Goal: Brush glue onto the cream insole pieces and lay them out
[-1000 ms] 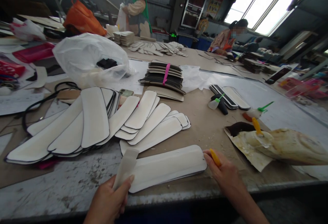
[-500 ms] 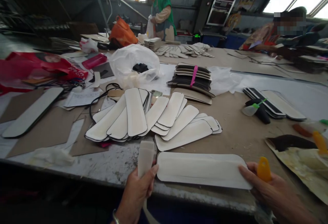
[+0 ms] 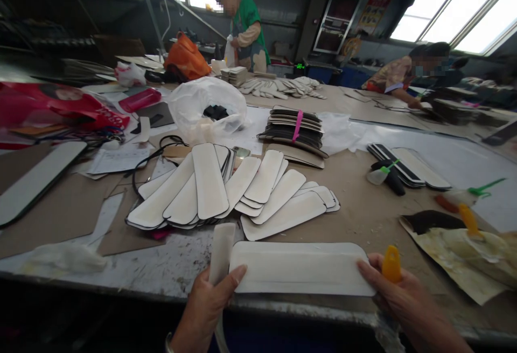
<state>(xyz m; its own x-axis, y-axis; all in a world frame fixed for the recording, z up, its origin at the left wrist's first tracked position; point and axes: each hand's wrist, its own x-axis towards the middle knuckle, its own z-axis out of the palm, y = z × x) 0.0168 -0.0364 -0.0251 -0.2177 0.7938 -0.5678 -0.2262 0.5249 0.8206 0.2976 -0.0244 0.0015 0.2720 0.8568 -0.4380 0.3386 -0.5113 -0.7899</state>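
Observation:
A long white panel point(image 3: 299, 268) with rounded corners and a thin dark edge is held level near the table's front edge. My left hand point(image 3: 212, 302) is closed on its left end, thumb on top. That hand also grips a pale whitish strip point(image 3: 221, 253) that stands up beside the panel and hangs down below the fingers. My right hand point(image 3: 398, 291) pinches the panel's right end. An orange-yellow handle point(image 3: 391, 265) sticks up from the same hand; its lower end is blurred. Just beyond lies a fanned pile of similar white panels point(image 3: 210, 181).
Further back are a dark stack point(image 3: 293, 129) tied with pink, a clear plastic bag point(image 3: 208, 103) and a red bag point(image 3: 52, 108). To the right lie a green-tipped bottle point(image 3: 379, 174) and a glue-smeared sheet point(image 3: 444, 267) with another yellow handle. Two people work across the table.
The scene has shifted left in view. Both hands keep hold of the panel, which looks slightly more level. The person at the far right has moved an arm over the table.

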